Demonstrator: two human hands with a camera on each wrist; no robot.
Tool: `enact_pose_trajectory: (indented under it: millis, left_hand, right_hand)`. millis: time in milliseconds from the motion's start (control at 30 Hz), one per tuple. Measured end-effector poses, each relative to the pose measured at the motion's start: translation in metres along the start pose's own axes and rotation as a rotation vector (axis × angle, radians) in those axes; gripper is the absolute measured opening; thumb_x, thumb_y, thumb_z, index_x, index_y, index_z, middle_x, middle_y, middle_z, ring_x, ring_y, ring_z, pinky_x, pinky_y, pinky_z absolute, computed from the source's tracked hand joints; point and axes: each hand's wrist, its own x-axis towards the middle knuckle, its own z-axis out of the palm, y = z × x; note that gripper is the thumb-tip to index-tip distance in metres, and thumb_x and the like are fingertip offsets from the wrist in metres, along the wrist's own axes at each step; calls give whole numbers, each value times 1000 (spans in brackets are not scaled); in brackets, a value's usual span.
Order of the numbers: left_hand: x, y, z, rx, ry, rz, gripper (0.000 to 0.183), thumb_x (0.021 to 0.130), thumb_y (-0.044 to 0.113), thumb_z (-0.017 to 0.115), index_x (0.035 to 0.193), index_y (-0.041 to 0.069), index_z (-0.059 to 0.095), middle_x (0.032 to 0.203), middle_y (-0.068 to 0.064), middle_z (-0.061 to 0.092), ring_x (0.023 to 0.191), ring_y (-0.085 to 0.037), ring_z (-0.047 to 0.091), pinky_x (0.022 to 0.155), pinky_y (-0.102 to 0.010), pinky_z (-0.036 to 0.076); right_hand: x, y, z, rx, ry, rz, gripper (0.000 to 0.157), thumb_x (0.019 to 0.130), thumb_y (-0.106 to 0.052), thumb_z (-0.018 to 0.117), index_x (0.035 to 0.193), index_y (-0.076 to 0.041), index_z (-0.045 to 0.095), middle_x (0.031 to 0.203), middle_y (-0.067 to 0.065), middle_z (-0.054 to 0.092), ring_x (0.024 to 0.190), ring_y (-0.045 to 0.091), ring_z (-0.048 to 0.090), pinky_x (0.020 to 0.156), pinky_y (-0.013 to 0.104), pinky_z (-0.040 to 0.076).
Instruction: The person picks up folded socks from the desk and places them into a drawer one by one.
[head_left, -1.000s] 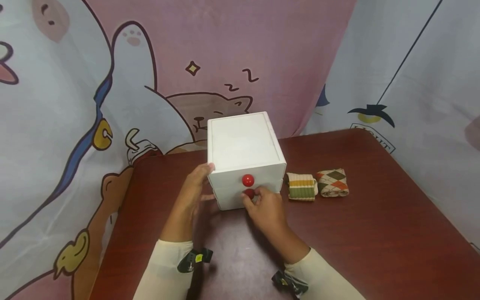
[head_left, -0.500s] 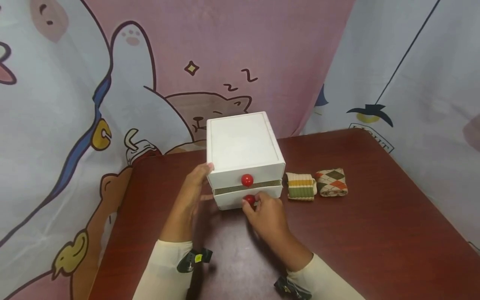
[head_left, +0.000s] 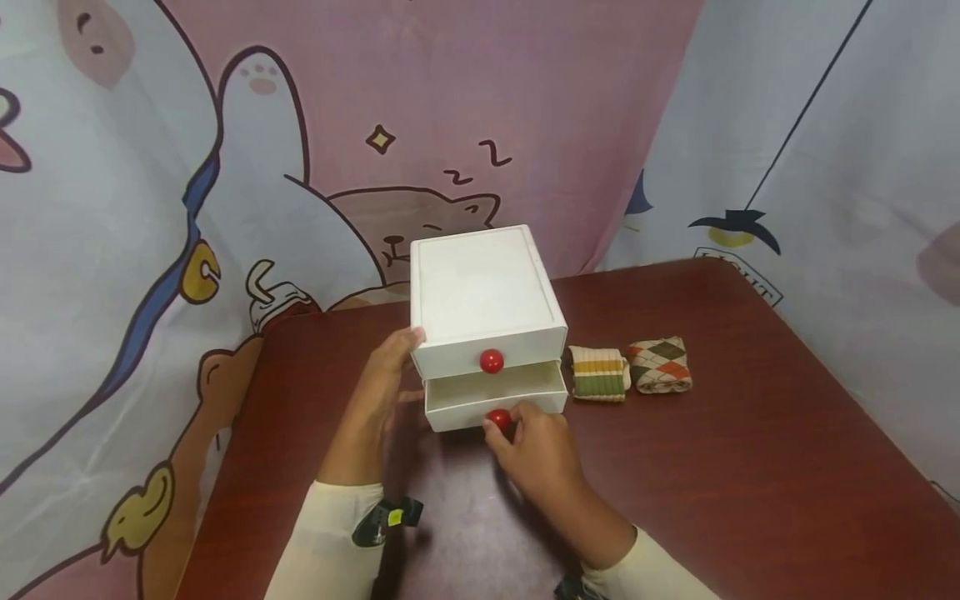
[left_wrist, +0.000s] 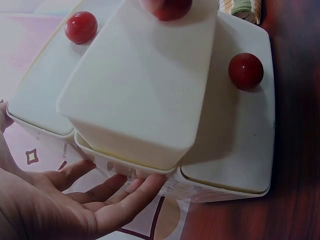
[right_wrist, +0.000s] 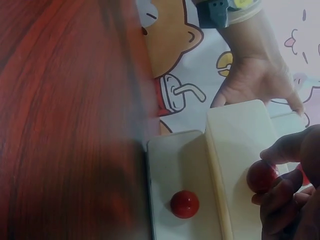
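A white drawer unit with round red knobs stands on the table. My right hand pinches the knob of the middle drawer between thumb and fingers. That drawer is pulled partway out, and its pale inside shows no contents. Above it, the top drawer with its own knob is closed. The wrist views also show a closed bottom drawer, hidden from the head view. My left hand rests against the unit's left side, thumb at the upper front corner and fingers extended along the side.
Right of the unit lie a folded striped sock-like bundle and a folded argyle one, side by side. The reddish-brown table reaches back to a cartoon-printed cloth hanging behind and at the sides.
The middle drawer has gone from closed to partly open, drawn toward me by my right hand on its knob. My left hand stays on the unit's side.
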Motion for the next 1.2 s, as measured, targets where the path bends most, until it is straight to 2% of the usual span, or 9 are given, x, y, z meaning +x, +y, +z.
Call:
enact_pose_trajectory:
  millis: [133, 333, 633, 800, 900, 1000, 1133, 1200]
  left_hand:
    - [0, 0, -1, 7, -3, 2, 62, 108, 47, 53, 157, 10, 52, 146, -26, 61, 150, -39, 54, 106, -72, 53]
    - [1, -1, -1, 19, -7, -1, 61, 108, 47, 52, 156, 10, 52, 145, -25, 62, 148, -40, 54, 103, -67, 54]
    - [1, -1, -1, 9, -18, 5, 61, 109, 46, 51, 156, 8, 51, 147, -25, 59, 150, -40, 53, 107, -71, 53]
    - [1, -1, 0, 10, -13, 5, 62, 108, 46, 52, 157, 9, 51, 145, -25, 61, 148, -40, 55, 104, -67, 55]
    - [1, -1, 0, 3, -12, 3, 62, 108, 45, 52, 157, 8, 50, 146, -26, 60, 149, -40, 54, 106, -69, 54]
    - [1, -1, 0, 2, -9, -2, 61, 108, 45, 53, 157, 8, 51, 145, -25, 61, 149, -39, 54, 102, -66, 56]
    - [1, 0, 0, 16, 0, -5, 60, 108, 46, 54, 155, 10, 53, 143, -24, 62, 146, -38, 56, 93, -54, 58]
    - [1, 0, 0, 21, 5, -7, 60, 108, 47, 54, 155, 10, 53, 143, -24, 62, 146, -39, 56, 92, -53, 58]
  right_hand:
    - [-5, -1, -4, -19, -13, -10, 27, 87, -23, 89, 76, -11, 68, 55, -9, 49, 53, 5, 45, 49, 23, 37]
    - [-13, -3, -9, -42, -32, 4, 28, 86, -25, 89, 74, -14, 66, 55, -10, 48, 52, 5, 43, 48, 24, 35]
    - [-22, -5, -16, -81, -78, -6, 35, 87, -24, 89, 67, -18, 61, 53, -11, 42, 52, 5, 39, 48, 23, 33]
    - [-27, -6, -20, -106, -91, -13, 33, 86, -25, 89, 67, -20, 63, 52, -12, 45, 53, 5, 41, 49, 23, 35]
    - [-29, -7, -22, -110, -94, -24, 30, 85, -25, 90, 68, -21, 66, 52, -13, 47, 54, 5, 42, 49, 23, 35]
    - [-32, -8, -24, -117, -98, -24, 30, 84, -26, 91, 68, -21, 67, 52, -13, 44, 55, 6, 41, 50, 23, 35]
    - [-34, -7, -26, -123, -100, -21, 30, 84, -27, 92, 69, -22, 67, 53, -13, 40, 55, 6, 40, 50, 24, 34]
    - [-35, -6, -26, -125, -99, -25, 30, 85, -28, 92, 70, -22, 67, 53, -13, 39, 55, 6, 39, 50, 24, 33]
